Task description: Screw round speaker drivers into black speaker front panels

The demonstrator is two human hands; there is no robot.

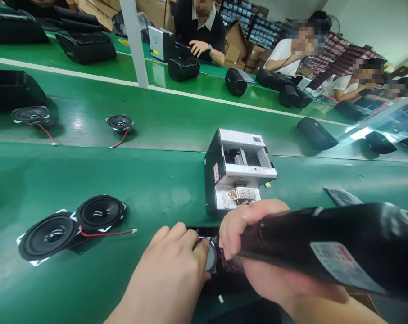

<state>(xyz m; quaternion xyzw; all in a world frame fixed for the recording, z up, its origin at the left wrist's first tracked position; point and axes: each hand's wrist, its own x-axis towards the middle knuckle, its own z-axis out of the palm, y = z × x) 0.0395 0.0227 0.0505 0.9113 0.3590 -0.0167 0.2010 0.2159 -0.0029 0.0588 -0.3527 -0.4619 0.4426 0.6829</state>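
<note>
My right hand (258, 234) is wrapped around a black electric screwdriver (305, 243) with a white label, and its tip is hidden behind my fingers. Below it lies a black speaker housing (231, 283) that holds a round speaker (211, 257) with red wires. Curled fingers of my left hand (177, 256) grip the edge of that speaker; the fingertips are partly hidden. Just beyond the housing stands a silver and black screw feeder (241, 173).
Two loose speakers, one larger (50, 236) and one smaller (101, 211), lie on the green bench at left. Further speakers (120, 122) and black housings (315, 132) sit on the green belt (177, 121). Several people work across it, beyond a white post (134, 45).
</note>
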